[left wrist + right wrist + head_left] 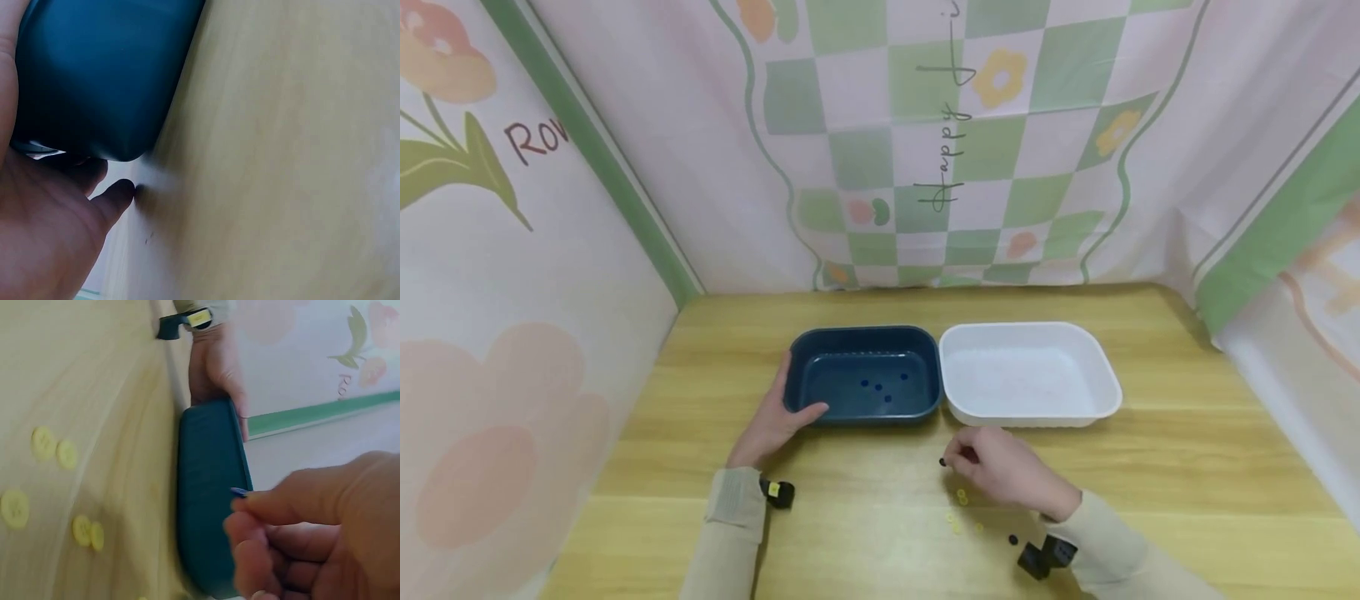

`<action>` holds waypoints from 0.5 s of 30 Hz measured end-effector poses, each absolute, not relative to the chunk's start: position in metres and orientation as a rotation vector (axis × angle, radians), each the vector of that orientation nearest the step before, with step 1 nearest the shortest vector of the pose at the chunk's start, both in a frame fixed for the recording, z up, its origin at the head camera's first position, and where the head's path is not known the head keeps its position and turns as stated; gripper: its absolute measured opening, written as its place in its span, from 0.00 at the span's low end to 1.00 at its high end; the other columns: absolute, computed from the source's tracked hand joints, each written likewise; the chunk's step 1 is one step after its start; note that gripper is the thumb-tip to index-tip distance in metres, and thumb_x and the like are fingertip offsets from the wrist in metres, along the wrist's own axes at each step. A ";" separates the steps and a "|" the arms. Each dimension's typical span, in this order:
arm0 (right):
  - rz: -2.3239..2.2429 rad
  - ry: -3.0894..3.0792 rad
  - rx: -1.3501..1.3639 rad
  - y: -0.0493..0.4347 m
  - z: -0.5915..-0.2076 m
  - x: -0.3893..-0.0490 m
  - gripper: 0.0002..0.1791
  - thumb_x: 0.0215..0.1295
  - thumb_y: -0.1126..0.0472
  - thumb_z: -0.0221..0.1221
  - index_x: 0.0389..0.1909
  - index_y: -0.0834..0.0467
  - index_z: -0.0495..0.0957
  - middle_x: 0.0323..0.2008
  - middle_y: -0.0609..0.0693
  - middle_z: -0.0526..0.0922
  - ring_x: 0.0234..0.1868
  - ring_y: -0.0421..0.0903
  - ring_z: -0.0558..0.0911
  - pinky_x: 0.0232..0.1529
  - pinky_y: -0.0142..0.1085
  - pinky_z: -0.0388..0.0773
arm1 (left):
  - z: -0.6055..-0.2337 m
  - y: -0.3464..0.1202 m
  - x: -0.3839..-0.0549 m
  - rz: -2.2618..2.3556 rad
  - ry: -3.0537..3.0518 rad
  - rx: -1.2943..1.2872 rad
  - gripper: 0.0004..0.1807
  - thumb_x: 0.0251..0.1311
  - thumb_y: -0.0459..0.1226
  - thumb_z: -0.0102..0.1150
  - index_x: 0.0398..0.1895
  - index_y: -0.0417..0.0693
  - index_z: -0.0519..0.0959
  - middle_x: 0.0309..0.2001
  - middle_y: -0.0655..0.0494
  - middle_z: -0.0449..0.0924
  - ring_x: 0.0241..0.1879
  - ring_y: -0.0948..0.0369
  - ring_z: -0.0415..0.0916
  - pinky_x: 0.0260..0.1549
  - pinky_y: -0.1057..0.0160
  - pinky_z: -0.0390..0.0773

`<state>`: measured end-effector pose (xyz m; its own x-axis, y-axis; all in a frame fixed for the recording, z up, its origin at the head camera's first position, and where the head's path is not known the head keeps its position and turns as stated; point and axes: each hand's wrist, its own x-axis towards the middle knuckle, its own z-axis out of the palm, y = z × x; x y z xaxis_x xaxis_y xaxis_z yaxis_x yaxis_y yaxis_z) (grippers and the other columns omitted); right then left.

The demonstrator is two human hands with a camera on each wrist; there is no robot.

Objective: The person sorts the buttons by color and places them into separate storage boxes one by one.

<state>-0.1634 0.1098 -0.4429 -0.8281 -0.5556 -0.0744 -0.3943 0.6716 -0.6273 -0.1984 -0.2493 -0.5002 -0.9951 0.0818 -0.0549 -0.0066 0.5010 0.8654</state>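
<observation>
My left hand (pixel 772 423) grips the left end of a dark blue plastic basin (pixel 863 419), thumb over its front rim and fingers along its outer side. Several dark blue buttons (pixel 878 387) lie on the basin's floor. Between thumb and forefinger, my right hand (pixel 1003 468) pinches one small dark blue button (pixel 238 492). That hand is over the table, just in front of the white basin (pixel 1030 418). Below it lie several yellow buttons (pixel 962 497), and a lone dark button (pixel 1012 540) sits beside the right wrist camera.
Both basins stand side by side, nearly touching, toward the back of the wooden table (pixel 850 517). A patterned curtain (pixel 917 150) hangs behind the table's far edge, with printed cloth on the left and right. Each wrist carries a small black camera (pixel 778 493).
</observation>
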 end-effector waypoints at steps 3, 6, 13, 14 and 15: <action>-1.091 2.513 -0.715 0.110 -0.442 -0.170 0.06 0.69 0.61 0.58 0.35 0.55 0.83 0.30 0.45 0.82 0.29 0.38 0.76 0.30 0.31 0.77 | -0.500 -0.249 -0.198 1.537 2.638 0.069 0.60 0.56 0.53 0.68 0.78 0.61 0.32 0.78 0.59 0.30 0.75 0.50 0.33 0.70 0.41 0.42; -1.250 2.416 -0.621 0.110 -0.439 -0.175 0.10 0.71 0.58 0.56 0.37 0.59 0.83 0.31 0.51 0.82 0.30 0.46 0.77 0.29 0.33 0.77 | -0.500 -0.249 -0.198 1.534 2.639 0.073 0.61 0.55 0.53 0.68 0.78 0.61 0.32 0.78 0.59 0.30 0.75 0.50 0.34 0.70 0.41 0.43; -1.516 2.255 -0.389 0.103 -0.430 -0.182 0.14 0.71 0.57 0.56 0.41 0.65 0.82 0.29 0.52 0.80 0.31 0.53 0.77 0.24 0.36 0.76 | -0.502 -0.250 -0.198 1.538 2.636 0.054 0.62 0.53 0.57 0.68 0.78 0.63 0.32 0.77 0.62 0.30 0.75 0.52 0.34 0.71 0.42 0.43; -1.540 2.239 -0.357 0.102 -0.429 -0.183 0.14 0.71 0.57 0.56 0.41 0.65 0.82 0.28 0.52 0.80 0.31 0.52 0.76 0.24 0.36 0.75 | -0.502 -0.250 -0.198 1.540 2.637 0.055 0.61 0.53 0.57 0.68 0.78 0.63 0.32 0.77 0.62 0.30 0.75 0.52 0.34 0.71 0.42 0.43; -1.556 2.226 -0.324 0.101 -0.428 -0.184 0.14 0.71 0.57 0.57 0.41 0.65 0.82 0.28 0.52 0.79 0.30 0.51 0.76 0.24 0.35 0.74 | -0.502 -0.251 -0.198 1.542 2.637 0.055 0.61 0.53 0.57 0.68 0.78 0.63 0.32 0.77 0.62 0.30 0.75 0.52 0.34 0.70 0.42 0.43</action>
<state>-0.1840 0.1007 -0.4282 -0.8919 -0.4093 -0.1923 0.0400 0.3522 -0.9351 -0.1977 -0.2506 -0.5023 -0.9956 0.0750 -0.0564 -0.0124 0.4910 0.8711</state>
